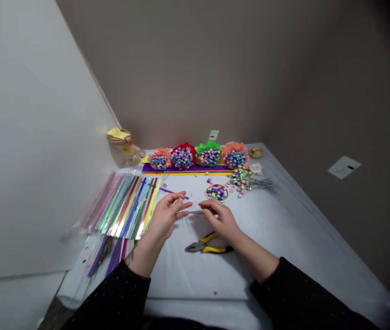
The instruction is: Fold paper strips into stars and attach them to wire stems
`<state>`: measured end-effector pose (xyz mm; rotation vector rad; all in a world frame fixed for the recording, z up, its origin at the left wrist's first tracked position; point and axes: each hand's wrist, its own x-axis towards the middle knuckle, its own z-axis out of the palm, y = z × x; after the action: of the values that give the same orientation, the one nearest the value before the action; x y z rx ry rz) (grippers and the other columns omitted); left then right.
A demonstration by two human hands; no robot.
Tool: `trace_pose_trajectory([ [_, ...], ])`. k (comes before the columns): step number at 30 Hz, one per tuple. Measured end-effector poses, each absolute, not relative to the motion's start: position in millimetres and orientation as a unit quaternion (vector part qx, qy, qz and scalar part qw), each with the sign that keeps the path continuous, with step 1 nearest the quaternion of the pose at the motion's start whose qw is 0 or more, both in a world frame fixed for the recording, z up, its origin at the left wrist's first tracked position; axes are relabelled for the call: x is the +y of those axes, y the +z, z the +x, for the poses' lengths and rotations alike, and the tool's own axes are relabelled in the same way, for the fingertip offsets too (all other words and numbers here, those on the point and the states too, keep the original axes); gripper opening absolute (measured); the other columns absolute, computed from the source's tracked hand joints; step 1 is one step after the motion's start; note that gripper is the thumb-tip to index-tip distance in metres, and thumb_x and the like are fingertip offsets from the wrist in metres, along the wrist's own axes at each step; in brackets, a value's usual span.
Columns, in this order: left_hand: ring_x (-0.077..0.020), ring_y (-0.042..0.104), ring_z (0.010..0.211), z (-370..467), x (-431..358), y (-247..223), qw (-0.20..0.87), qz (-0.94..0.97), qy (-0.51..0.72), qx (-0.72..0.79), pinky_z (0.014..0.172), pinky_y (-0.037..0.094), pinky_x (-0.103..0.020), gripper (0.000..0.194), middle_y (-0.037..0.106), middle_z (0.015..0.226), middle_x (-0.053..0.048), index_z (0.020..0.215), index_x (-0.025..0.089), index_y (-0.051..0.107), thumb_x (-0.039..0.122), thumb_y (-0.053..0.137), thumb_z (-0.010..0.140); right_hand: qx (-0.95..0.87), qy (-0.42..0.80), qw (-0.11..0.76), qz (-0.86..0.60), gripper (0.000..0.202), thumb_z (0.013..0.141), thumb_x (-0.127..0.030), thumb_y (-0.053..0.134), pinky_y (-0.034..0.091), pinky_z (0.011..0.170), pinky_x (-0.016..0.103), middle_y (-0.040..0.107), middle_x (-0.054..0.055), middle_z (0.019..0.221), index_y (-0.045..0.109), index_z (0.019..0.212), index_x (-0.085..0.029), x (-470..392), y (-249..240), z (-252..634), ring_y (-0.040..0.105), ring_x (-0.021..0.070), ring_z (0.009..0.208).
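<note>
My left hand [167, 214] is raised over the white table, its fingers partly bent, with a thin wire [183, 221] running down from the fingertips. Facing it, my right hand [221, 221] has thumb and fingertips pinched on a slim grey wire-like piece [195, 211] that points toward my left fingers. Whether the two thin pieces join is too fine to tell. Just below my right hand lie pliers [203, 246] with yellow-and-black handles, jaws to the left. Beyond the hands sits a round bowl of colourful beads [217, 192]. A narrow purple strip [167, 190] lies behind my left hand.
Shiny coloured strips [126, 204] in clear wrapping cover the left side. Several ruffled paper flowers with beaded centres [184, 156] stand along the back on purple sheets [191, 168]. Bead-tipped wire stems [260, 184] lie at right. A jar with yellow cloth [121, 137] stands back left.
</note>
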<state>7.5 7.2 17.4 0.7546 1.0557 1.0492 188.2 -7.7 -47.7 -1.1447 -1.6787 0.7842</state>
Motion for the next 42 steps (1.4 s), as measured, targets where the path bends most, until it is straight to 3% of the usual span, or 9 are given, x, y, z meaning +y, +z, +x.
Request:
trace_pose_trajectory([
  [3, -0.0202, 0.066, 0.092, 18, 16, -6, 0.685, 0.329, 0.456, 0.464, 0.067, 0.054, -0.026, 0.028, 0.058, 0.123, -0.009, 0.078, 0.016, 0.061, 0.031, 0.079, 0.062, -0.669, 0.303, 0.490, -0.470, 0.019, 0.086, -0.020, 0.050, 0.049, 0.073, 0.031, 0.063, 0.007, 0.097, 0.062, 0.101, -0.020, -7, -51, 189, 0.059, 0.0189, 0.089],
  [8, -0.0078, 0.053, 0.052, 26, 13, -30, 0.696, 0.378, 0.394, 0.466, 0.055, 0.048, -0.021, 0.024, 0.056, 0.061, 0.003, 0.081, 0.015, 0.062, 0.034, 0.073, 0.069, -0.633, 0.342, 0.482, -0.499, 0.019, 0.085, -0.020, 0.052, 0.047, 0.067, 0.029, 0.061, 0.005, 0.089, 0.062, 0.101, -0.019, -10, -50, 185, 0.058, 0.0166, 0.077],
  [16, -0.0085, 0.050, 0.052, 23, 9, -35, 0.667, 0.429, 0.369, 0.485, 0.054, 0.041, -0.020, 0.019, 0.055, 0.059, 0.004, 0.074, 0.015, 0.060, 0.032, 0.068, 0.071, -0.626, 0.360, 0.433, -0.539, 0.011, 0.085, -0.024, 0.051, 0.043, 0.063, 0.026, 0.059, 0.003, 0.079, 0.061, 0.085, -0.019, -8, -47, 192, 0.055, 0.0148, 0.070],
  [20, -0.0087, 0.051, 0.053, 19, 11, -33, 0.666, 0.409, 0.384, 0.492, 0.054, 0.039, -0.019, 0.016, 0.055, 0.057, 0.004, 0.076, 0.016, 0.060, 0.031, 0.066, 0.072, -0.786, 0.347, 0.268, -0.435, 0.015, 0.081, -0.033, 0.061, 0.040, 0.066, 0.028, 0.056, 0.003, 0.077, 0.060, 0.079, -0.018, -6, -33, 205, 0.052, 0.0171, 0.075],
  [24, -0.0090, 0.055, 0.057, 11, 17, -28, 0.655, 0.340, 0.450, 0.503, 0.056, 0.044, -0.019, 0.020, 0.057, 0.060, 0.003, 0.077, 0.016, 0.059, 0.031, 0.070, 0.069, -0.871, 0.318, 0.070, -0.367, 0.055, 0.058, -0.046, 0.078, 0.041, 0.077, 0.036, 0.055, 0.010, 0.100, 0.057, 0.100, -0.016, -17, -22, 212, 0.050, 0.0256, 0.091],
  [29, -0.0070, 0.057, 0.063, -6, 30, -23, 0.605, 0.234, 0.593, 0.477, 0.055, 0.046, -0.016, 0.026, 0.058, 0.072, 0.004, 0.077, 0.017, 0.057, 0.031, 0.076, 0.066, -0.844, 0.272, -0.034, -0.461, 0.059, 0.052, -0.033, 0.081, 0.037, 0.084, 0.046, 0.055, 0.016, 0.108, 0.055, 0.101, -0.013, -34, -25, 210, 0.047, 0.0342, 0.100],
  [33, -0.0067, 0.059, 0.065, -14, 34, -25, 0.591, 0.206, 0.635, 0.453, 0.057, 0.047, -0.015, 0.028, 0.059, 0.071, 0.004, 0.076, 0.017, 0.056, 0.030, 0.078, 0.065, -0.812, 0.345, 0.016, -0.470, 0.036, 0.056, -0.021, 0.070, 0.039, 0.072, 0.034, 0.056, 0.008, 0.093, 0.054, 0.088, -0.017, -32, -24, 210, 0.051, 0.0234, 0.083],
  [38, -0.0098, 0.065, 0.074, -13, 31, -25, 0.573, 0.200, 0.657, 0.447, 0.065, 0.051, -0.018, 0.025, 0.063, 0.077, 0.002, 0.078, 0.017, 0.055, 0.027, 0.076, 0.069, -0.599, 0.549, 0.228, -0.536, 0.030, 0.065, -0.030, 0.063, 0.037, 0.059, 0.027, 0.053, 0.001, 0.078, 0.050, 0.090, -0.018, -20, -29, 211, 0.048, 0.0153, 0.068],
  [42, -0.0130, 0.068, 0.080, -11, 26, -20, 0.514, 0.223, 0.696, 0.449, 0.069, 0.053, -0.022, 0.022, 0.066, 0.081, 0.001, 0.084, 0.019, 0.054, 0.027, 0.072, 0.074, -0.343, 0.767, 0.350, -0.415, 0.048, 0.067, -0.039, 0.069, 0.044, 0.060, 0.027, 0.058, 0.005, 0.095, 0.053, 0.108, -0.019, -17, -36, 210, 0.055, 0.0151, 0.072],
])
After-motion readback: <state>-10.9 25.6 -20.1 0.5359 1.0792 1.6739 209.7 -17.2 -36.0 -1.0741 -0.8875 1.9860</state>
